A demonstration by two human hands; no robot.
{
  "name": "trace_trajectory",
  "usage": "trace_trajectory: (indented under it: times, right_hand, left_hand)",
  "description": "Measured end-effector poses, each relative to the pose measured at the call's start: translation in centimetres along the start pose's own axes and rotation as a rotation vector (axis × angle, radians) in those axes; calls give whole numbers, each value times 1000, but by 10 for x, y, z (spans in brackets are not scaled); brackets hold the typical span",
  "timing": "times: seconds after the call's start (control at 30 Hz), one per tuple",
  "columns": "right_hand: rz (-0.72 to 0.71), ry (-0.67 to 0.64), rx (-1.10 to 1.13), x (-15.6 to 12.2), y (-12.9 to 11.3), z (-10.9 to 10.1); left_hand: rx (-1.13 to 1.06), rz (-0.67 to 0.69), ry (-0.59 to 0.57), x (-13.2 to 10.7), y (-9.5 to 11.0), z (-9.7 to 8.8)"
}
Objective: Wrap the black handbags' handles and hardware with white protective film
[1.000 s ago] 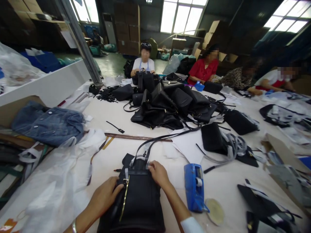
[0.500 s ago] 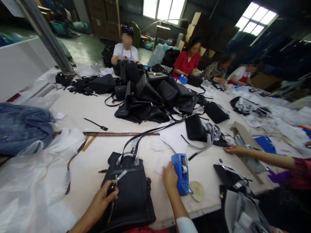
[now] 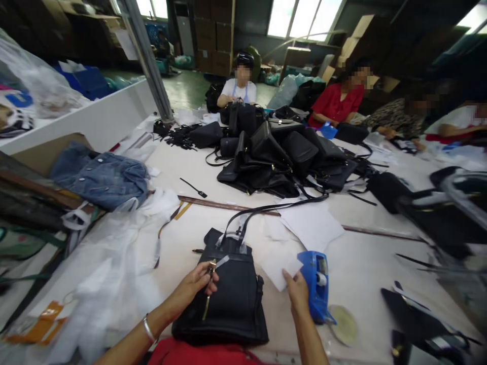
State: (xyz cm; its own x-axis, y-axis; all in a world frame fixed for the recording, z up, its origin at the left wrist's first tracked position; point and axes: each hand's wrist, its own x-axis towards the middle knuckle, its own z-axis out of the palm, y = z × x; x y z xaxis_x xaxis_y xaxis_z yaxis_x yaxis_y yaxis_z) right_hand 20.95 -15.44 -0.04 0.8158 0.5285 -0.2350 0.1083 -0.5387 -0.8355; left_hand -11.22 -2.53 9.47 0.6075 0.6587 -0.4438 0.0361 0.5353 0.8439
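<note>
A black bag lies flat on the table in front of me, its long straps stretching away toward the back. Over the bag's left side, my left hand pinches a small gold-coloured metal clasp; a gold zip line runs below it. A thin pale strip lies on the bag by my fingertips. To the right of the bag, my right hand grips a small white paper sheet by its edge. Close beside that hand stands a blue tape dispenser.
A tape roll lies by the dispenser. Larger white paper lies behind it. Black bags are heaped mid-table. Plastic wrapping and a denim jacket occupy the left. Several people sit across the table.
My view has turned left. My right hand has taken hold of the small white paper and raised its edge. Another person's arm at the right has left view. My left hand stays at the clasp.
</note>
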Motion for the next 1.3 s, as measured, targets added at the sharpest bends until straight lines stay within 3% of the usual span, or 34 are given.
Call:
trace_trajectory:
  times: [0.13, 0.3, 0.37, 0.47, 0.53, 0.6, 0.77, 0.87, 0.93, 1.03, 1.1, 1.17, 1.3]
  right_hand:
    - [-46, -152, 89, -16, -56, 13]
    - [-209, -309, 140, -58, -127, 65]
    - [-225, -433, 186, -77, -138, 89]
    - [-118, -727, 351, -107, -139, 117]
    - [-12, -916, 474, -125, -137, 127]
    - [81, -1004, 549, -140, -135, 130]
    - [220, -1016, 661, -158, -128, 135]
    - [250, -1016, 713, -164, -124, 139]
    - [237, -1004, 712, -167, -122, 141]
    - [180, -995, 662, -169, -125, 141]
    - [147, -997, 615, -169, -128, 140]
    - [121, -985, 573, -168, -130, 139]
    - [61, -924, 500, -167, -130, 138]
  left_hand:
    - [-30, 25, 22, -5, -4, -9]
    - [96, 77, 101, -5, 4, -2]
    - [256, 164, 157, -6, 10, 0]
    - [584, 412, 300, -10, 19, -2]
    - [757, 561, 374, -13, 23, -7]
    - [828, 617, 396, -16, 23, -12]
    - [706, 521, 363, -14, 12, -27]
    - [549, 494, 507, -11, 3, -36]
    - [348, 395, 532, -13, -2, -41]
    - [1, 161, 284, -21, -7, -44]
    - [-157, 75, 124, -28, -7, -43]
    - [-236, 61, 80, -31, -5, -40]
    - [-281, 47, 113, -29, -2, -33]
